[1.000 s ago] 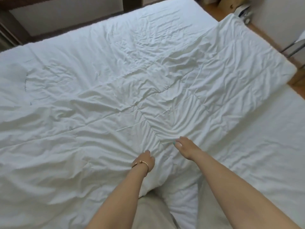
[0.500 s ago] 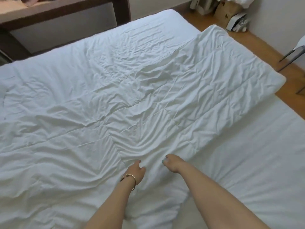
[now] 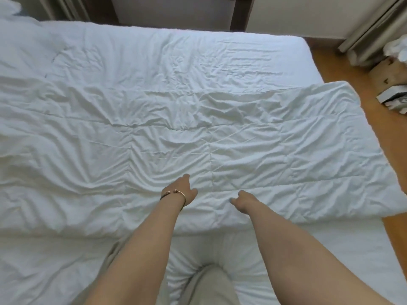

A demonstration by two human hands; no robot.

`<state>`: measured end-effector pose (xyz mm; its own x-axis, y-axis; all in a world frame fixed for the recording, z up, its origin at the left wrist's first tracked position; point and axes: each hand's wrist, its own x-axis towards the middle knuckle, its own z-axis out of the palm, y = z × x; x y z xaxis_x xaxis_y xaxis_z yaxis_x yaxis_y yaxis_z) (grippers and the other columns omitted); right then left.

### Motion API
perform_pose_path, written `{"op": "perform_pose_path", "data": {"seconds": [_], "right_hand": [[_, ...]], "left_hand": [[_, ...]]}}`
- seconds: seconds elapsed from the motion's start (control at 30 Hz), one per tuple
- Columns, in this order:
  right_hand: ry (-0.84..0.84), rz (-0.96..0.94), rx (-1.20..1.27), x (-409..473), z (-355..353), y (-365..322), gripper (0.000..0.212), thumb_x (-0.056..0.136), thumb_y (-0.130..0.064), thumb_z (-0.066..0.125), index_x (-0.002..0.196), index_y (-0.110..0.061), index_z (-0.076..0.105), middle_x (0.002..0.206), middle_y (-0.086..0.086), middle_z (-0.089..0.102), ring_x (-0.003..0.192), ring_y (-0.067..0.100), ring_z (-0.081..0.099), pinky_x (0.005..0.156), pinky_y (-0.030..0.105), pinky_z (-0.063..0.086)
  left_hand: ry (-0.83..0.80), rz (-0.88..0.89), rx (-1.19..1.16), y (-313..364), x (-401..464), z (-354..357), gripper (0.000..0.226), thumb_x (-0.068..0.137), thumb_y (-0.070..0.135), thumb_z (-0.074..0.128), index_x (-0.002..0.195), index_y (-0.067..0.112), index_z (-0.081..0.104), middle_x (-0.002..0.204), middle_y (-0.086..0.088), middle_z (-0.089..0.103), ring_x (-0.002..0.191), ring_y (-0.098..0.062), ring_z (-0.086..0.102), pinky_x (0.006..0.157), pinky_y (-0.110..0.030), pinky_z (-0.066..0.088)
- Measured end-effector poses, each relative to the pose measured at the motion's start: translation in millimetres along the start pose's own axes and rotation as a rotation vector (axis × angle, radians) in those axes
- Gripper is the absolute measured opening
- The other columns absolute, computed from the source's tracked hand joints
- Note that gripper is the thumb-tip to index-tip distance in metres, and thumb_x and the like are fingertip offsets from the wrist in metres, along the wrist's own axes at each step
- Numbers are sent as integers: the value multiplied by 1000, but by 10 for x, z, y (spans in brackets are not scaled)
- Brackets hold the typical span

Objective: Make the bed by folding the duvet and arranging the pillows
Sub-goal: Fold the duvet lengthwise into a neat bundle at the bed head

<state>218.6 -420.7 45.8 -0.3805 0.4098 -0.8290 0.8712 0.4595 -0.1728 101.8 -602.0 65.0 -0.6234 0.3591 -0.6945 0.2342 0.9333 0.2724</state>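
The white quilted duvet [image 3: 220,137] lies as a wide folded band across the white mattress [image 3: 198,51], and its right end hangs a little past the bed's right side. Its near edge runs just in front of my hands. My left hand [image 3: 181,190], with a gold bangle at the wrist, rests flat on the duvet near that edge, fingers pointing away from me. My right hand [image 3: 242,200] lies on the duvet a short way to the right, fingers bent down onto the cloth. A white pillow-like bulge [image 3: 10,12] shows at the far left corner.
My knee in beige trousers [image 3: 209,285] rests on the bare sheet at the near side. Wooden floor [image 3: 343,69] runs along the right, with a cardboard box [image 3: 389,69] and a white box [image 3: 394,97] on it. Curtains and dark wooden furniture legs stand beyond the bed.
The view has swung so the duvet now lies square across the bed. Both hands have slid along the duvet's near part and moved further apart.
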Motion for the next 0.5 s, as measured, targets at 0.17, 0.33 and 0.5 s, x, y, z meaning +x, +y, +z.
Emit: {"op": "perform_pose_path", "data": {"seconds": [0.17,0.33,0.5], "right_hand": [[17,-13,331,-54,130,-193,68,96,-41,52,152,-13,23,156,9,27,139,29,33,111,39,32],[74,-45,254,-258,169,-412,70,95,-38,56,152,-14,23,155,10,28,139,28,35,107,36,34],[125,69,371,-371,2,-717,74,95,-43,55,151,-8,22,155,11,27,140,28,33,109,37,33]], "left_hand": [[4,52,40,-353,-30,-85,65,95,41,44,151,25,15,151,1,33,126,-23,48,88,-38,47],[-95,91,166,-458,54,-270,61,94,42,45,147,21,24,148,-1,35,127,-23,47,89,-36,44],[-95,258,270,-239,240,-627,59,94,44,43,145,18,28,144,-3,39,125,-25,46,88,-37,43]]}}
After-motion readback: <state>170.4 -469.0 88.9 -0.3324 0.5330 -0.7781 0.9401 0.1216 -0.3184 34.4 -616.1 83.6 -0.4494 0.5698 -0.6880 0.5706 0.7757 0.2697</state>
